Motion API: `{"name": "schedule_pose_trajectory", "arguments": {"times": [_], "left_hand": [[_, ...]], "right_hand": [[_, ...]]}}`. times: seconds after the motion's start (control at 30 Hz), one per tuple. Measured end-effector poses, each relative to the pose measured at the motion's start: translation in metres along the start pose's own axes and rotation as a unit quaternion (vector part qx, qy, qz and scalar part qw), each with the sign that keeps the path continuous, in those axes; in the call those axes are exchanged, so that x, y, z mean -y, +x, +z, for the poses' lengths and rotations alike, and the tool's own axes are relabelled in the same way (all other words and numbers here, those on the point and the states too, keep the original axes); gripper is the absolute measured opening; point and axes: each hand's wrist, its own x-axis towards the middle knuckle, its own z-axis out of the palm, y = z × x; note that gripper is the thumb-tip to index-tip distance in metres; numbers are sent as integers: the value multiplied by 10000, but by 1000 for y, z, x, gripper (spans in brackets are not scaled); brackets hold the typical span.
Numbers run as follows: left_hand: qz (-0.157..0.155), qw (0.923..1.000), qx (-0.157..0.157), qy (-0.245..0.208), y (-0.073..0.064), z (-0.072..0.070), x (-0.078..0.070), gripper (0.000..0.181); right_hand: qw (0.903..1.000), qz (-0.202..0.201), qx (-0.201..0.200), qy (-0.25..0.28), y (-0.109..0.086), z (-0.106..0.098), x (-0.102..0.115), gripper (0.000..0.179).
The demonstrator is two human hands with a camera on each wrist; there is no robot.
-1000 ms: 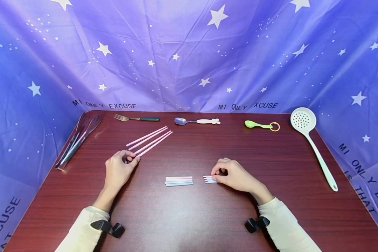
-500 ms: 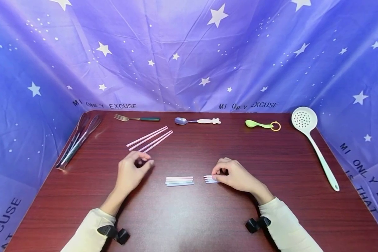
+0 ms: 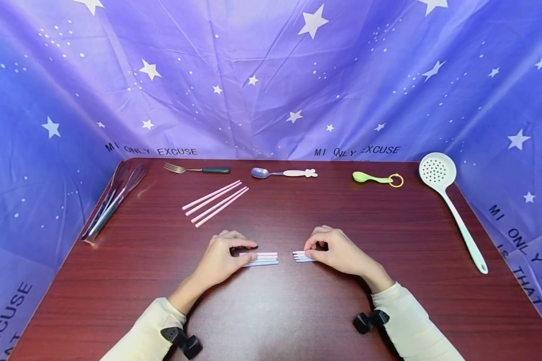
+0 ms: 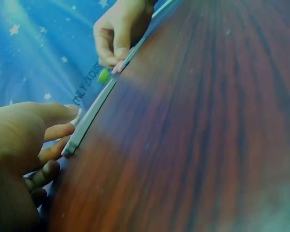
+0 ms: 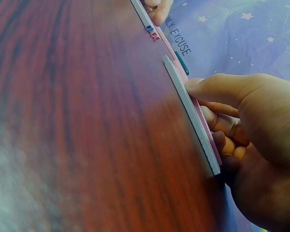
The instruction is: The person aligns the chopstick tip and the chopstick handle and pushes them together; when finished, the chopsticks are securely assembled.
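Observation:
Two small bundles of short pink and pale blue sticks lie side by side at the middle of the table. My left hand [image 3: 221, 255] is over the left bundle of sticks [image 3: 267, 259], its thumb and index finger apart around the pink edge. Part of that bundle is hidden by the hand. At the right bundle of sticks [image 3: 298, 256], my right hand [image 3: 341, 250] pinches with thumb and index finger, the other fingers curled. In the right wrist view the thumb presses along the pink stick [image 5: 203, 121], beside a pale one [image 5: 191, 116].
Several long pink chopsticks [image 3: 212, 205] lie slanted behind the left hand. Along the back are a fork [image 3: 196, 170], a spoon with a white handle [image 3: 284, 173] and a green spoon [image 3: 370, 178]. Metal tongs [image 3: 113, 203] lie far left, a white skimmer [image 3: 453, 210] far right.
My left hand has left the long pink chopsticks and moved right and nearer to the left bundle of short sticks. The right hand has stayed at its bundle.

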Motion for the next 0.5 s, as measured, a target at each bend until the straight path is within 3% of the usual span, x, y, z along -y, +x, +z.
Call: {"name": "schedule_pose_trajectory", "arguments": {"times": [0.17,0.5], "left_hand": [[-285,9995,102,76,1,2,-5,19],[-329,9993,108,119,1,2,-9,12]], "right_hand": [[10000,6,9,-7,1,-1,1,14],[10000,-35,36,-50,-1,-1,0,13]]}}
